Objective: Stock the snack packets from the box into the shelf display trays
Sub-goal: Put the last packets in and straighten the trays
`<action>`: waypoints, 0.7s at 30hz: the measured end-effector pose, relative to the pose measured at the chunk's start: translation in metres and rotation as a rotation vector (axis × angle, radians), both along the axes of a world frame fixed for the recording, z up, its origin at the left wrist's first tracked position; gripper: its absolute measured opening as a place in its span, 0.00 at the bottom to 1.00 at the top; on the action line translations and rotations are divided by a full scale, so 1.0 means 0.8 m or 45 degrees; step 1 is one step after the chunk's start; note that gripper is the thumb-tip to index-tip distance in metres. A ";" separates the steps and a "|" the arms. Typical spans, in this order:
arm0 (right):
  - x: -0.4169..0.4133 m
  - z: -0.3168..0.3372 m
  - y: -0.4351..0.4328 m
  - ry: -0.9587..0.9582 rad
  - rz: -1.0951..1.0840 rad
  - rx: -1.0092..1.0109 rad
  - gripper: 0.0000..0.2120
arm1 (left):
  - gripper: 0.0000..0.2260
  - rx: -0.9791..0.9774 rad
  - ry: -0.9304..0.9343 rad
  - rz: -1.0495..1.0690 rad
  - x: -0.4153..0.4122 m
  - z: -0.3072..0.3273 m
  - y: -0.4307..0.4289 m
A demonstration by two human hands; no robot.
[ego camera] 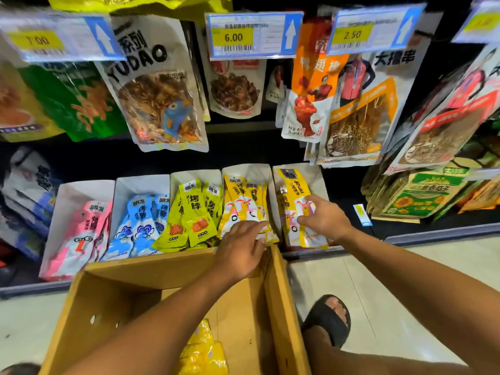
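While my flat left hand [240, 247] is pressing packets [243, 201] at a tray's [249, 169] near edge, my right hand [324, 217] is lying in the roomier right tray [315, 174], grip unclear.

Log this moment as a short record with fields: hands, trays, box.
left hand: fingers flat on the fourth-tray packets, yellow, in the fourth tray
right hand: appears to pinch a fifth-tray packet, yellow, in the fifth tray
other trays, left to right: pink packets, blue packets, lime packets
cardboard box: open, in front of the shelf; boxed packets, yellow, remain inside
sandal: black, right of the box
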State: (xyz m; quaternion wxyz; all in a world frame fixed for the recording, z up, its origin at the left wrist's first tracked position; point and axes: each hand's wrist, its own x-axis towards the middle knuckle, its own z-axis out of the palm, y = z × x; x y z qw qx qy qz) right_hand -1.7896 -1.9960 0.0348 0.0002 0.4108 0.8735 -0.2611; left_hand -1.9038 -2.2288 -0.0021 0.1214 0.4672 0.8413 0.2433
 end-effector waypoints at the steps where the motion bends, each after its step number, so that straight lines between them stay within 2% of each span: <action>1: -0.004 -0.009 0.014 -0.016 -0.002 0.028 0.32 | 0.24 -0.030 0.102 -0.020 -0.005 -0.011 -0.003; 8: -0.029 -0.080 0.075 -0.156 -0.001 0.121 0.33 | 0.29 -0.275 0.412 -0.097 -0.024 -0.061 0.004; 13: -0.037 -0.135 0.088 -0.232 -0.026 0.130 0.30 | 0.29 -0.302 0.473 -0.092 -0.030 -0.092 0.004; 21: -0.039 -0.186 0.094 -0.340 -0.017 0.123 0.27 | 0.27 -0.300 0.557 -0.067 -0.030 -0.100 0.005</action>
